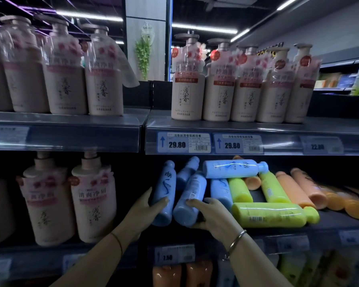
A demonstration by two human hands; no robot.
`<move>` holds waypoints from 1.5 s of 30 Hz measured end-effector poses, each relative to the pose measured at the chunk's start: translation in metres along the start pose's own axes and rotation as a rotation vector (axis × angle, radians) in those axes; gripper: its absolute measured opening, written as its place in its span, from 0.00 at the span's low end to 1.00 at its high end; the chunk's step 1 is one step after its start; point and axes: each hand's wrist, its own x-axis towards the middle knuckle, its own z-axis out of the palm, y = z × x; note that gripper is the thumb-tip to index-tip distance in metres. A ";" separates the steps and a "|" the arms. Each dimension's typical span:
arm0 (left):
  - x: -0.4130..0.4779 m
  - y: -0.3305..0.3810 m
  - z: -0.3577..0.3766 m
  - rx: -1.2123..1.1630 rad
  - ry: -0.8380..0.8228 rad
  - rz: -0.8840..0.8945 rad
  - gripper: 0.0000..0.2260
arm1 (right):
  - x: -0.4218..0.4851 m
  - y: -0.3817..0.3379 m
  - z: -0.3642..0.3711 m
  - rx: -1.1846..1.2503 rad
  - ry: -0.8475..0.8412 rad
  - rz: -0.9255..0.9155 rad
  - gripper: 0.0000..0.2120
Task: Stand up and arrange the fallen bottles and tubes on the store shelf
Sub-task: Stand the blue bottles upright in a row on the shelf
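Note:
On the middle shelf (278, 229) lies a jumble of fallen bottles. My left hand (142, 210) grips the lower part of a blue bottle (165, 189) that stands almost upright. My right hand (207, 214) holds the base of a second blue bottle (190, 200), which leans to the right. Another blue bottle (234, 168) lies flat on top of the pile. A yellow-green bottle (272, 214) lies crosswise at the front, with two more yellow-green ones behind it. Several orange bottles (298, 189) lie slanted at the right.
Beige pump bottles (93, 204) stand left of the pile on the same shelf, and rows of them fill the upper shelf (187, 88). Price tags (183, 142) run along the shelf edges. Orange bottles (182, 274) stand on the shelf below.

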 end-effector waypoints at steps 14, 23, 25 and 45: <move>-0.024 -0.006 -0.012 -0.106 -0.210 0.119 0.28 | -0.009 0.014 -0.008 -0.348 -0.097 -0.342 0.36; -0.041 -0.004 -0.024 0.330 -0.167 0.216 0.48 | -0.019 0.019 0.005 -0.470 0.050 -0.512 0.36; -0.042 -0.003 -0.024 0.322 -0.176 0.205 0.44 | -0.020 0.019 0.006 -0.446 0.000 -0.524 0.40; -0.035 0.001 -0.018 0.367 -0.095 0.183 0.44 | 0.001 0.021 0.001 -0.431 0.067 -0.462 0.35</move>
